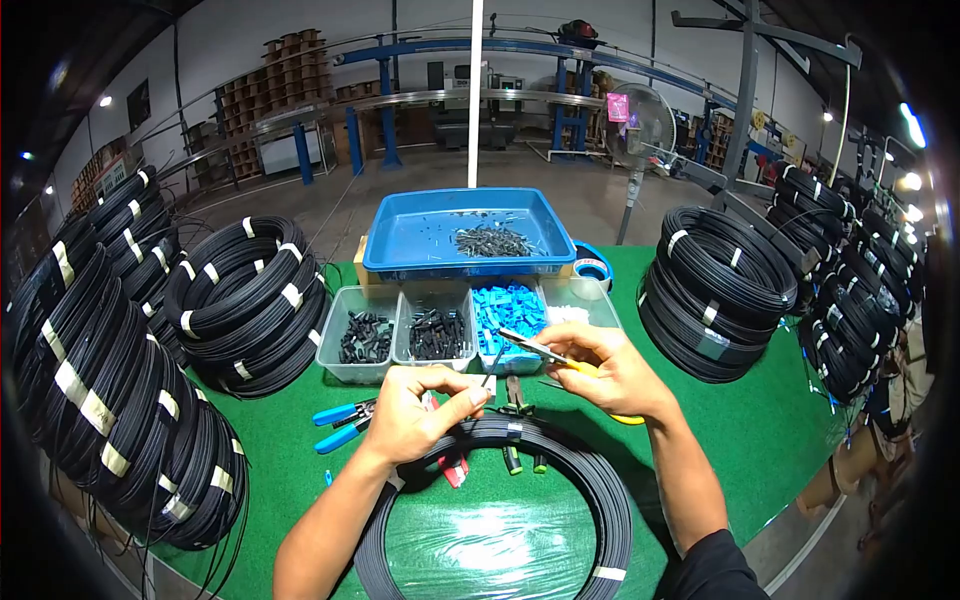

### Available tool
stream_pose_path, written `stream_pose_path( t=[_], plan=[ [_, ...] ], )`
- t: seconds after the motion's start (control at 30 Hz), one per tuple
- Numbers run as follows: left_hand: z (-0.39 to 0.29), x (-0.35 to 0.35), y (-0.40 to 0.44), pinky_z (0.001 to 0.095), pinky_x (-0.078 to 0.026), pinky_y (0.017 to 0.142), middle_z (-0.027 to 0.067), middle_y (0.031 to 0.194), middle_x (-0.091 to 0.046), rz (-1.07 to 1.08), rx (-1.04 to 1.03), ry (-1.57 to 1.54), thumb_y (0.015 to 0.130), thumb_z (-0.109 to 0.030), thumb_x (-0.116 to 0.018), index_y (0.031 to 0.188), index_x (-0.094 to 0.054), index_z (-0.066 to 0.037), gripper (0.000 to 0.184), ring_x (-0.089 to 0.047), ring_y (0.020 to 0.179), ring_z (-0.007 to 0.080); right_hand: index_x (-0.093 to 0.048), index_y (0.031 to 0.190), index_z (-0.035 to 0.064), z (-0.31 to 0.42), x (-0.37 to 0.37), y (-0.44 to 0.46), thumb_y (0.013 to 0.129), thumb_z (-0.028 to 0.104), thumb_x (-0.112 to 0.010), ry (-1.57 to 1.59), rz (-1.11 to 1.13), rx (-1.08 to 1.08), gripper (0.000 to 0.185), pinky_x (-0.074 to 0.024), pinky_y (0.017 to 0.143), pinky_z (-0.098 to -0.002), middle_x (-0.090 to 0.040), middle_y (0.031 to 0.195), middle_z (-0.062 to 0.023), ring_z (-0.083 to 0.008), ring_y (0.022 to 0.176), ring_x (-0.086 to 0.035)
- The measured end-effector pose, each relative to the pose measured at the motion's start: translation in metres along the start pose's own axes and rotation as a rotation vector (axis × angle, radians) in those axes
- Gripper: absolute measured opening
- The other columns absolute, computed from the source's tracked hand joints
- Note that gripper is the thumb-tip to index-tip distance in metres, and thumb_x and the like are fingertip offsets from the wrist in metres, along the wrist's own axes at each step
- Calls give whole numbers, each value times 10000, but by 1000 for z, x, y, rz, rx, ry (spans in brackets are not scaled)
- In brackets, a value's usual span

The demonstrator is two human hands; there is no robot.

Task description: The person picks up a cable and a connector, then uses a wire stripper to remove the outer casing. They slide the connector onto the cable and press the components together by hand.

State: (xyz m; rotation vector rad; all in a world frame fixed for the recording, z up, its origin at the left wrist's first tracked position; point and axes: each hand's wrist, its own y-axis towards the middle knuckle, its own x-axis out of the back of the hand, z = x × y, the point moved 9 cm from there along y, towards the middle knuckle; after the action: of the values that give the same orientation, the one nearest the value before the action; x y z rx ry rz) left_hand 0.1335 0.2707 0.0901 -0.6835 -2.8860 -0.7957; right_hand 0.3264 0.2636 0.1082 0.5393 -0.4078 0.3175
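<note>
Seen from the point between the two hands, a blue tray [420, 225] is at 12 o'clock, and dark cut scraps [495, 241] lie on its bottom, mostly in its right part. In front of the tray stands a row of clear containers [355, 372]. The container at 10 o'clock has small black parts [365, 338], and the one at 11 o'clock has black pieces [436, 332] too. At 12 o'clock, blue parts [508, 310] fill the next one high, and at 1 o'clock there are white parts [568, 314], partly hidden by the right hand.

The left hand [425, 405] pinches a thin black cable [491, 374] between thumb and fingers. The right hand [615, 375] is curled around yellow-handled pliers [532, 346], whose metal tip is near the cable, before the blue parts. I cannot tell if they touch. A black coil [620, 520] lies on the green table [700, 440] at 6 o'clock, and a blue-handled tool [340, 425] at 8 o'clock.
</note>
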Motion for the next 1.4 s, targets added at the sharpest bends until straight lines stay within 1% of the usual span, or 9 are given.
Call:
stream_pose_path(
  t=[0.17, 0.3, 0.53, 0.77, 0.87, 1.1, 1.2, 1.27, 1.4],
  plan=[
    [4, -11, -6, 292, -518, 708, 71, 790, -737, 94, -14, 107, 862, -121, -753, 883, -770, -9, 115, -663, 730, 132, -587, 1201, 50, 12, 41, -3, 833, -38, -572, 84, -180, 22, 378, -474, 746, -252, -605, 972, -4, -73, 858, -564],
    [5, -7, -7, 286, -518, 709, 82, 795, -734, 64, 33, 51, 864, -114, -750, 886, -766, 0, 118, -662, 732, 131, -562, 1182, 42, 16, 79, -15, 878, -42, -583, 129, -325, 42, 316, -422, 533, -205, -603, 843, -21, -43, 618, -521],
    [11, 5, -7, 286, -511, 690, 80, 794, -728, -1, 80, 14, 871, -106, -735, 883, -763, 6, 117, -652, 730, 117, -498, 972, 49, 21, 76, -15, 840, -19, -600, 156, -383, 12, 181, -483, 520, -235, -620, 849, -43, -84, 639, -604],
    [20, 12, 23, 257, -518, 727, 69, 812, -726, -33, 92, 5, 916, -130, -695, 951, -746, 30, 171, -656, 753, 107, -489, 898, 25, 7, 69, 27, 821, 8, -610, 121, -238, -50, 144, -585, 646, -346, -624, 728, -92, -192, 670, -693],
    [35, 22, 63, 261, -523, 733, 66, 824, -729, -79, 149, -42, 921, -147, -699, 966, -743, 26, 183, -654, 754, 99, -546, 833, 1, -14, 75, 79, 829, 50, -624, 91, -182, -144, 93, -544, 573, -307, -657, 706, -110, -175, 631, -687],
    [89, 28, 98, 203, -390, 513, 60, 840, -747, -144, 438, -79, 900, -173, -692, 977, -754, -21, 181, -522, 562, 35, -672, 777, -19, -80, 98, 159, 705, 52, -668, -338, 22, -595, 101, -459, 507, -268, -678, 699, -113, -158, 574, -627],
    [102, 28, 103, 198, -346, 488, 48, 832, -748, -128, 468, -93, 897, -190, -697, 976, -757, -31, 187, -475, 527, 20, -659, 828, -91, -107, 103, 170, 754, -38, -694, -267, 27, -705, 97, -608, 625, -360, -704, 760, -180, -262, 681, -723],
    [101, 29, 103, 190, -334, 490, 42, 832, -746, -132, 472, -86, 899, -188, -696, 975, -757, -32, 184, -477, 532, 18, -686, 837, -101, -121, 102, 174, 762, 8, -678, -95, 32, -684, 133, -623, 664, -392, -722, 837, -216, -303, 736, -741],
    [101, 27, 98, 194, -321, 485, 30, 819, -737, -89, 426, -152, 902, -199, -698, 976, -754, -31, 191, -471, 536, 16, -650, 771, -90, -119, 104, 171, 757, -32, -713, -176, -22, -727, 87, -587, 565, -331, -694, 748, -183, -235, 616, -695]
  ],
)
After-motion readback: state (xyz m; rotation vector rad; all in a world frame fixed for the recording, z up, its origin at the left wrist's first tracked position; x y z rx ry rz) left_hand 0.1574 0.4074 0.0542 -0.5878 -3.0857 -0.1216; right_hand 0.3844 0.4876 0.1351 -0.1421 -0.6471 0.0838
